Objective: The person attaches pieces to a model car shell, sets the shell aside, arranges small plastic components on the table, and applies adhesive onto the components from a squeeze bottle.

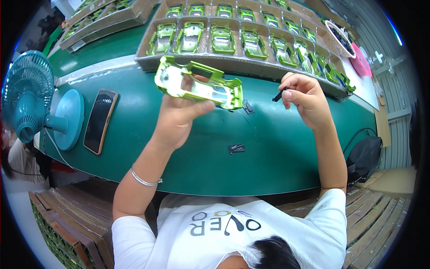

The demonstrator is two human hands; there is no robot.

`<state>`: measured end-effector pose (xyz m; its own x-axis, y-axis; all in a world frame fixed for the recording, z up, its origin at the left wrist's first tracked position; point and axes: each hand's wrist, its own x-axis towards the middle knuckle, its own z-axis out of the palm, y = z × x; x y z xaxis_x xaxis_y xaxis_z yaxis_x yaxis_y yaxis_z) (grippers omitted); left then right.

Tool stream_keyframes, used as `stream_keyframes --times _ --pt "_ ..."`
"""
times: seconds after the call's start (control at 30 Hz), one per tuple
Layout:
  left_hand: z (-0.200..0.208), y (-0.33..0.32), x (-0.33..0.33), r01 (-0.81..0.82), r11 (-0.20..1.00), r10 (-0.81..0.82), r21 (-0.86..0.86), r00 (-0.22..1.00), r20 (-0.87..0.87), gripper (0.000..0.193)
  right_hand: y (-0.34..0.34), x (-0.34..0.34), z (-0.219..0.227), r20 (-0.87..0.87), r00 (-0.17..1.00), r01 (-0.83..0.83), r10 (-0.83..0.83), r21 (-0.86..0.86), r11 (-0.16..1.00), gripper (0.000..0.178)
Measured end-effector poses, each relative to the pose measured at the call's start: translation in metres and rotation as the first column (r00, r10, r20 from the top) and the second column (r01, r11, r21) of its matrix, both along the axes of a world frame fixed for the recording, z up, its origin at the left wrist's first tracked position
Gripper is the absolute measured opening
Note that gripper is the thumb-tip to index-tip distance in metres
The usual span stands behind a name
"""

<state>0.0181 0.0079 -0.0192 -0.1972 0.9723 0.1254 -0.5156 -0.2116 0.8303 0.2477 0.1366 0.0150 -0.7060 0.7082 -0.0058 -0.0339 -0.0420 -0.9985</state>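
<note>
My left hand (pixel 181 107) holds a green toy car body shell (pixel 197 85) above the table, its pale inside turned toward me. The thumb lies along the shell's near edge, and some fingers show through its openings. To the right, my right hand (pixel 309 96) pinches a small black plastic part (pixel 280 94) between thumb and fingertips, apart from the shell. On the table below lie a black part (pixel 247 107) close to the shell's right end and another small black piece (pixel 236 148) nearer to me.
A divided cardboard tray (pixel 206 62) of green car shells spans the back. At the left stand a teal fan (pixel 31 94) and a phone (pixel 101 121). A basket of black parts (pixel 340 38) sits at the back right, a black bag (pixel 365 157) at the right edge.
</note>
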Motion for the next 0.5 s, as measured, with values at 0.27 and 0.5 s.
stream_keyframes --times 0.27,0.5 --pt "-0.003 -0.002 -0.003 -0.093 0.994 0.102 0.058 0.979 -0.176 0.046 -0.019 -0.034 0.007 -0.164 0.986 -0.047 0.024 -0.135 0.990 0.015" --pt "-0.001 0.003 -0.021 -0.287 0.953 0.292 0.095 0.955 -0.043 0.037 -0.032 -0.030 -0.014 0.473 0.855 -0.199 0.215 -0.085 0.976 0.007"
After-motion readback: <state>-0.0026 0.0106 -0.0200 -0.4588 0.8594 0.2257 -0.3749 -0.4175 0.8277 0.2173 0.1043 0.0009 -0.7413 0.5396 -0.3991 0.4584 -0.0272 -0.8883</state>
